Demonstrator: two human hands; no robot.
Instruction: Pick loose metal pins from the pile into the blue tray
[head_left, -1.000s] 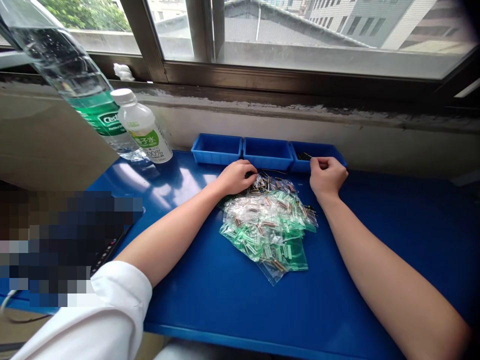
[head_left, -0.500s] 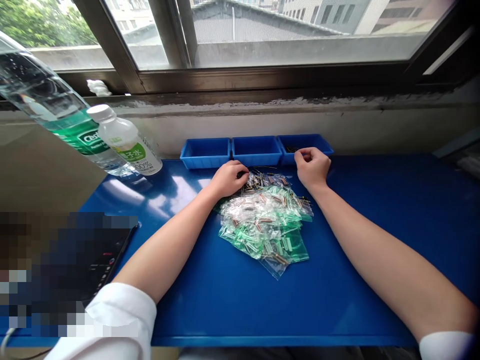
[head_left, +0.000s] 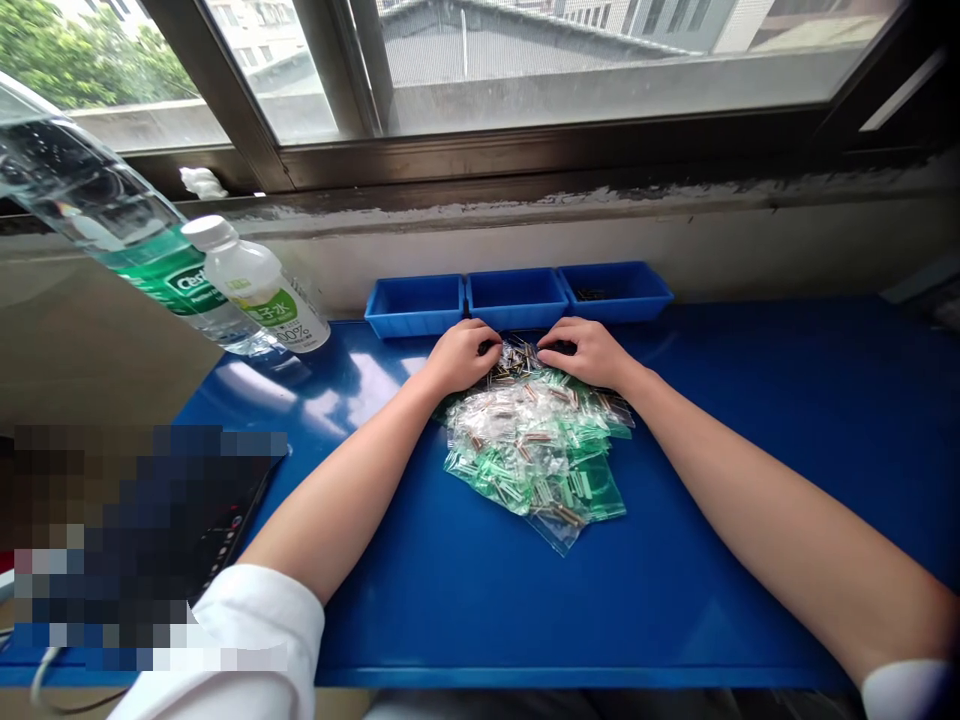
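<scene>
A heap of thin metal pins (head_left: 514,360), some dark and some brass-coloured, lies at the far end of a pile of clear and green plastic bags (head_left: 525,440). At the heap's left edge rests my left hand (head_left: 466,357), fingers curled and thumb close to them. My right hand (head_left: 589,352) bends over the heap from the right, its thumb and fingertips drawn together among the pins. What either hand pinches is too small to make out. Copper-coloured and pale pieces show inside the bags.
Behind the heap stand three blue bins: a left bin (head_left: 416,305), a middle bin (head_left: 517,300) and a right bin (head_left: 615,290) with dark pins inside. A large water bottle (head_left: 161,255) and a smaller white-capped bottle (head_left: 259,290) are at the left on the blue table (head_left: 450,610). A dark blurred device (head_left: 180,530) lies nearer.
My right hand has moved from the right bin's front edge down and left to the heap of pins. My left hand has stayed at the heap. The view has shifted slightly.
</scene>
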